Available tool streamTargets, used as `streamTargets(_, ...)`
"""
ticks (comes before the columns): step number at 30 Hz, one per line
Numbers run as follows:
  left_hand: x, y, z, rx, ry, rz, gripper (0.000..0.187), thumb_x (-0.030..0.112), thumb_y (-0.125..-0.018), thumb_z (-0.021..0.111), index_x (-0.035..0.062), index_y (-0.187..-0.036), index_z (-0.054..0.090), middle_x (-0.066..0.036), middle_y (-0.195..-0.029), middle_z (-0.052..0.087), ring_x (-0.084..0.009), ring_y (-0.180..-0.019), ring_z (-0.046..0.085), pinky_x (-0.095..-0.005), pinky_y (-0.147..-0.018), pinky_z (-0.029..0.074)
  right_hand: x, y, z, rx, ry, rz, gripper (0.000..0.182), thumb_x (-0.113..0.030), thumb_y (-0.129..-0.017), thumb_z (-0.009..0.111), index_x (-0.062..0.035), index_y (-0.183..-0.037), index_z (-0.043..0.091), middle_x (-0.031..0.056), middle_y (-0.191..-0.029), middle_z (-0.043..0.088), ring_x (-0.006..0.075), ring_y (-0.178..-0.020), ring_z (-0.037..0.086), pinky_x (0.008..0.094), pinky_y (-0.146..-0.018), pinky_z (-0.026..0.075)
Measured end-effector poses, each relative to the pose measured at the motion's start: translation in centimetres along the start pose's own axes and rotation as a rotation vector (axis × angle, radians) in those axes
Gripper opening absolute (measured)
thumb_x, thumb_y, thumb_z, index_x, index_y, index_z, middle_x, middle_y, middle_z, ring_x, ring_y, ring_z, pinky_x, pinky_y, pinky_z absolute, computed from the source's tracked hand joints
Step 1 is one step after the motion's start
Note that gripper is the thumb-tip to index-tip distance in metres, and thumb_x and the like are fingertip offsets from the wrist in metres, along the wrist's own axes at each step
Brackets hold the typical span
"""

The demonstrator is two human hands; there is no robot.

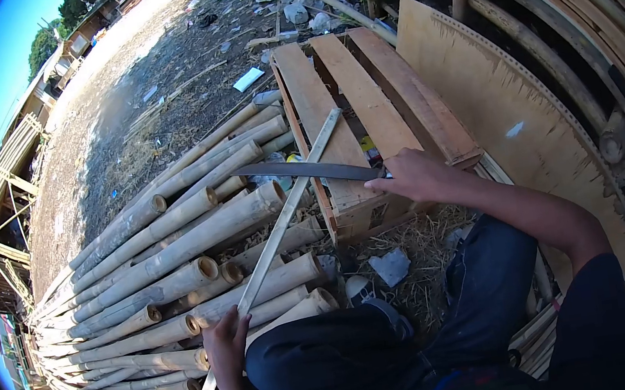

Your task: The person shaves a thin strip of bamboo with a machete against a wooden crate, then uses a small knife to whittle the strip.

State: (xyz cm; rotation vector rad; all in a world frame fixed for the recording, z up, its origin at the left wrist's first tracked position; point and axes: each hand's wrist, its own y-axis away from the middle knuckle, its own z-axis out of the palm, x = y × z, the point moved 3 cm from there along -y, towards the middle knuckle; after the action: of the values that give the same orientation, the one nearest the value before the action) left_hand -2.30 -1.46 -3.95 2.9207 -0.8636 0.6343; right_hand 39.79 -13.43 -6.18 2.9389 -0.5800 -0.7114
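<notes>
A long dark blade (pixel 301 170) points left from my right hand (pixel 413 175), whose fingers are wrapped round its handle end. My left hand (pixel 227 346) grips a long, pale split bamboo strip (pixel 266 259) near its lower part. The strip runs slantwise from the bottom left up to the wooden crate (pixel 375 100), where its upper end lies over the slats. The blade crosses the strip near the crate's left edge; whether the two touch, I cannot tell. Below the strip's middle and to its left lie the cut ends of bamboo poles.
A large stack of bamboo poles (pixel 170 249) fans out at the left. A plywood sheet (pixel 508 122) leans at the right, beside more long poles and boards. A grey stone (pixel 391 267) lies by my feet. Litter and straw cover the ground ahead.
</notes>
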Motion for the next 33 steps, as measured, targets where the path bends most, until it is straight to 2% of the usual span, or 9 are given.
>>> streamTargets(6, -1.1, 0.8, -0.5, -0.11, 0.17, -0.144, 0.04, 0.021, -0.083, 0.075, -0.0059, -0.112, 0.066, -0.024, -0.083, 0.068, -0.0273, -0.068, 0.068, -0.035, -0.066, 0.05, -0.7, 0.8, -0.9, -0.011, 0.082, -0.055, 0.069, -0.054, -0.098, 0.047, 0.0079, -0.073, 0.064, 0.0209, -0.063, 0.061, 0.0363, -0.061, 0.063, 0.0475, -0.062, 0.051)
streamTargets(8, -0.4, 2.0, -1.6, -0.138, 0.129, -0.182, 0.04, 0.02, -0.084, 0.074, -0.0065, -0.113, 0.066, -0.025, -0.083, 0.068, -0.025, -0.067, 0.067, -0.0342, -0.066, 0.049, 1.4, 0.6, -1.9, -0.09, -0.128, 0.145, 0.062, -0.05, -0.1, 0.046, 0.0049, -0.081, 0.067, 0.0219, -0.066, 0.062, 0.0365, -0.059, 0.061, 0.0494, -0.061, 0.048)
streamTargets(9, -0.2, 2.2, -1.8, -0.15, 0.101, -0.208, 0.04, 0.02, -0.084, 0.074, -0.0071, -0.113, 0.065, -0.025, -0.083, 0.068, -0.0228, -0.067, 0.067, -0.0334, -0.066, 0.049, 3.3, -0.1, -1.1, 0.015, 0.043, 0.003, 0.056, -0.048, -0.1, 0.046, 0.0019, -0.089, 0.068, 0.0231, -0.068, 0.062, 0.0363, -0.058, 0.059, 0.0511, -0.06, 0.045)
streamTargets(13, -0.3, 2.2, -0.9, -0.068, 0.184, -0.158, 0.04, 0.019, -0.085, 0.073, -0.008, -0.114, 0.065, -0.025, -0.078, 0.067, -0.0211, -0.063, 0.064, -0.0332, -0.065, 0.048, 2.4, 0.1, -1.0, 0.003, -0.037, 0.072, 0.058, -0.05, -0.099, 0.048, 0.0042, -0.092, 0.067, 0.0234, -0.071, 0.064, 0.0359, -0.06, 0.061, 0.0508, -0.061, 0.047)
streamTargets(17, 0.0, 2.1, -1.0, -0.108, 0.201, -0.219, 0.039, 0.019, -0.086, 0.072, -0.0072, -0.114, 0.065, -0.023, -0.075, 0.067, -0.0227, -0.063, 0.064, -0.0337, -0.065, 0.049, 1.0, 0.4, -1.1, -0.066, -0.032, 0.142, 0.065, -0.055, -0.096, 0.05, 0.0081, -0.089, 0.065, 0.0228, -0.072, 0.065, 0.0363, -0.064, 0.064, 0.0496, -0.063, 0.049)
streamTargets(19, 1.3, 2.6, -1.9, -0.17, 0.039, -0.231, 0.038, 0.02, -0.086, 0.072, -0.0058, -0.114, 0.066, -0.021, -0.077, 0.068, -0.022, -0.065, 0.064, -0.0337, -0.066, 0.048, 2.8, -0.4, -1.8, -0.036, -0.112, 0.248, 0.068, -0.057, -0.096, 0.048, 0.0086, -0.085, 0.065, 0.0223, -0.069, 0.064, 0.0377, -0.063, 0.064, 0.0487, -0.063, 0.049)
streamTargets(23, -1.2, 3.2, -0.3, -0.097, 0.207, -0.255, 0.037, 0.02, -0.086, 0.072, -0.0048, -0.114, 0.066, -0.019, -0.078, 0.068, -0.0192, -0.068, 0.062, -0.0326, -0.066, 0.047, 6.2, -1.3, -0.3, 0.136, -0.042, 0.077, 0.07, -0.057, -0.097, 0.047, 0.0084, -0.077, 0.064, 0.0222, -0.064, 0.061, 0.0375, -0.058, 0.061, 0.0474, -0.061, 0.048)
streamTargets(26, -1.0, 2.3, -0.1, -0.02, 0.212, -0.298, 0.038, 0.02, -0.086, 0.073, -0.0051, -0.114, 0.066, -0.019, -0.083, 0.07, -0.0185, -0.072, 0.063, -0.0319, -0.068, 0.048, 2.5, 0.5, -2.1, 0.021, -0.195, 0.136, 0.072, -0.057, -0.097, 0.047, 0.0087, -0.071, 0.062, 0.0217, -0.059, 0.057, 0.0367, -0.055, 0.058, 0.0466, -0.059, 0.047)
streamTargets(33, -2.3, 0.2, 0.5, -0.146, 0.098, -0.182, 0.04, 0.026, -0.084, 0.074, -0.0015, -0.112, 0.068, -0.019, -0.069, 0.064, -0.0256, -0.06, 0.063, -0.0361, -0.062, 0.049, 1.2, 0.3, -1.0, -0.101, -0.16, 0.137, 0.076, -0.061, -0.095, 0.047, 0.008, -0.065, 0.056, 0.0157, -0.049, 0.048, 0.0313, -0.049, 0.054, 0.0454, -0.057, 0.045)
